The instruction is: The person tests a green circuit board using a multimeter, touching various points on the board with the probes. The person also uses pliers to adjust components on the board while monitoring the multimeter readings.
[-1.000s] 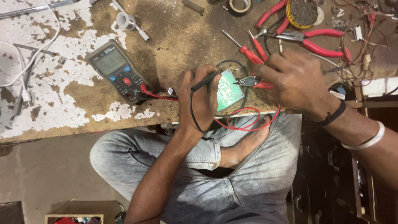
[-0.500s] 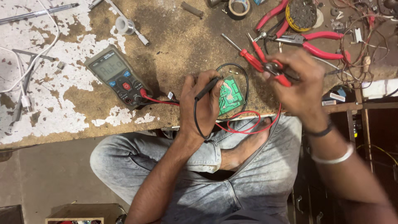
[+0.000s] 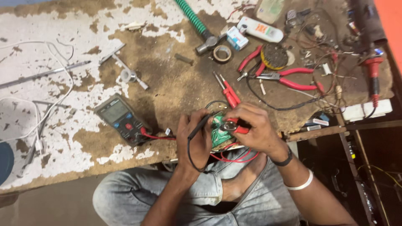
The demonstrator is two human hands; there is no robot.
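Near the lower middle of the frame, the left hand (image 3: pixel 196 140) closes its fingers around a slim black probe (image 3: pixel 200 126), whose thin black lead loops down below the wrist. The right hand (image 3: pixel 254 127) pinches a red probe (image 3: pixel 238 128) between thumb and fingers, its tip pressed onto a small green circuit board (image 3: pixel 217 133) that lies flat at the front edge of the worktop (image 3: pixel 167 90), between the two hands. Red leads (image 3: pixel 234 158) curl beneath the board and over the person's faded denim knees.

Left of the hands sits a dark, rectangular meter (image 3: pixel 121 119) with a grey screen and a red knob, tilted on the worktop; a red wire runs from it toward the left hand. The worktop is rough brown board with cracked, flaking white paint across its left half.

Just above the hands lie two red-handled screwdrivers (image 3: pixel 228 93). Further toward the upper right are red-handled pliers (image 3: pixel 289 78), a round wire brush (image 3: pixel 274 56), a roll of tape (image 3: pixel 222 53) and a hammer (image 3: pixel 201 29) with a green ribbed grip. A tangle of thin wires fills the upper right corner. The right wrist bears a black band and a white bangle (image 3: pixel 303 183).
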